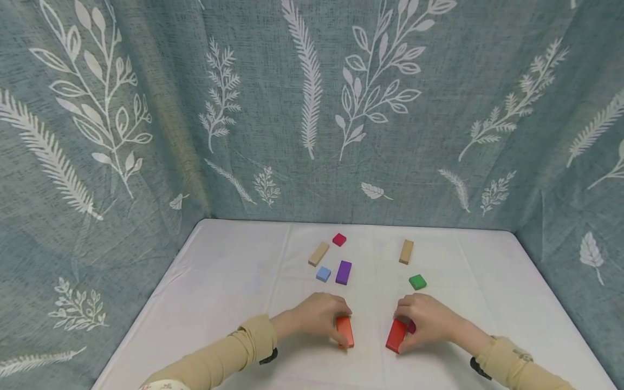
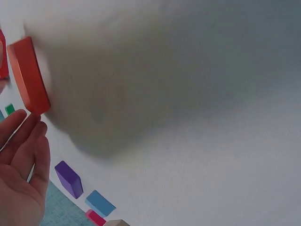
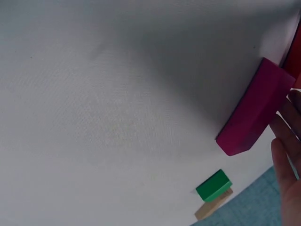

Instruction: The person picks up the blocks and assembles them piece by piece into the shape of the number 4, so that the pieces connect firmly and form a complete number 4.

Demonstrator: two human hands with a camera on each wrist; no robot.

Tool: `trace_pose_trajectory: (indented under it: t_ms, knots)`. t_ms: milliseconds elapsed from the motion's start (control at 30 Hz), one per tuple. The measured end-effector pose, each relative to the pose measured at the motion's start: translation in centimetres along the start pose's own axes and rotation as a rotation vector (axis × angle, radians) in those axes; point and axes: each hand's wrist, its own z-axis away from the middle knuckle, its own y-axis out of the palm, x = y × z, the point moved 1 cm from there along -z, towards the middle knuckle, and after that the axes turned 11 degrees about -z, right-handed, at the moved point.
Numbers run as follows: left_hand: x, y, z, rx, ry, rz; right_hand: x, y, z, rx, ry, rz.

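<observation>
My left hand spans an orange block lengthwise, thumb at the near end and fingers at the far end. In the left wrist view the fingertips meet one end of the orange block. To the right, a red block is pinched the same way by my right hand. Beside the red block, under that hand, a magenta block shows only in part. The right wrist view shows the magenta block lying along the red block.
Farther back on the white table lie a purple block, a light blue block, a small crimson block, two wooden blocks and a green block. A patterned teal cloth stands behind.
</observation>
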Motion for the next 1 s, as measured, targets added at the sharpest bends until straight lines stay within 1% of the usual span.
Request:
trace_pose_trajectory:
  t_ms: [100,233,433,633,800,933,1000]
  knots:
    - [-0.1,0.1,0.0,0.005,-0.004,-0.006,0.1,0.4,0.0,-0.022,-0.008,0.046]
    - [-0.3,0.1,0.2,-0.001,-0.005,-0.023,0.3,0.7,0.0,-0.032,0.007,0.089]
    - [-0.4,0.3,0.4,-0.031,0.006,-0.047,0.6,0.6,0.1,-0.006,0.044,0.085]
    - [-0.3,0.5,0.5,-0.020,-0.006,-0.032,0.4,0.4,0.0,0.047,0.092,-0.017]
    - [-0.1,0.9,0.7,-0.028,-0.040,-0.024,0.3,0.2,0.1,0.070,0.145,-0.121]
    - [0.1,1.3,1.0,-0.043,-0.078,0.038,0.4,0.3,0.3,0.070,0.181,-0.192]
    - [0.1,1.4,1.1,-0.051,-0.093,0.093,0.3,0.3,0.3,0.072,0.192,-0.230]
